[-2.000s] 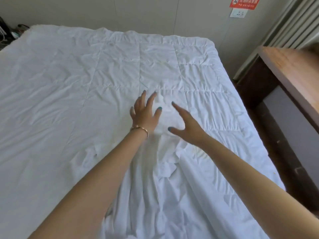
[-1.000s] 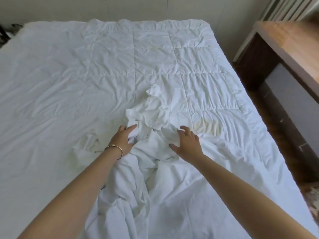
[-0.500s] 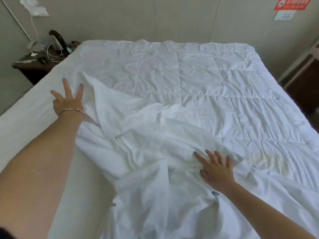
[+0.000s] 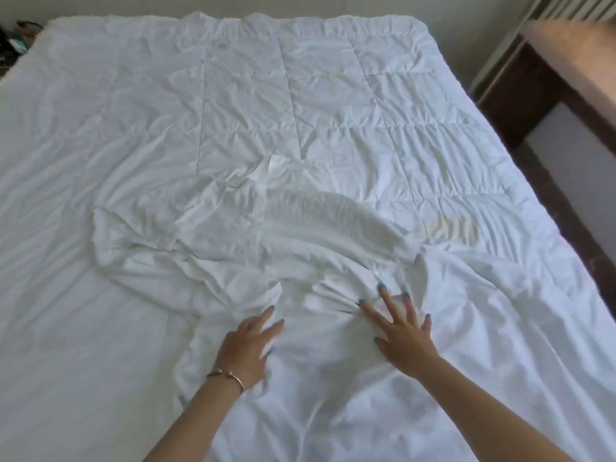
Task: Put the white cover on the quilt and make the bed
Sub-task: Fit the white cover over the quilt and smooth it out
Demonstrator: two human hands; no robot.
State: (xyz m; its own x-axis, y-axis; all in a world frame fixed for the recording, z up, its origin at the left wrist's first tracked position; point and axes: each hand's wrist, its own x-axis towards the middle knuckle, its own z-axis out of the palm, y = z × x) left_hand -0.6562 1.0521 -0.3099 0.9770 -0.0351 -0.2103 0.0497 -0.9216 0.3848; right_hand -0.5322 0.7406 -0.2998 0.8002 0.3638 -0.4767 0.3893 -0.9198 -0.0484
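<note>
The white cover [image 4: 233, 235] lies bunched and creased (hardly spread) on the quilt [image 4: 333, 95] beyond both flat, spread-fingered hands, left hand [image 4: 248, 348] and right hand [image 4: 401, 331].

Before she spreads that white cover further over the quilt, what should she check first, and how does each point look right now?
1. Quilt lying flat across the bed: ok, spread out with only light wrinkles.
2. White cover smoothed out: not ok, it is bunched in folds in the middle of the bed.
3. Left hand on the cover: ok, resting on the cloth near a fold.
4. Right hand on the cover: ok, fingers spread flat on it.
5. Cover's corners or opening found: cannot tell, the folds hide them.
6. Far end of the quilt covered: not ok, its stitched squares lie bare.
</note>
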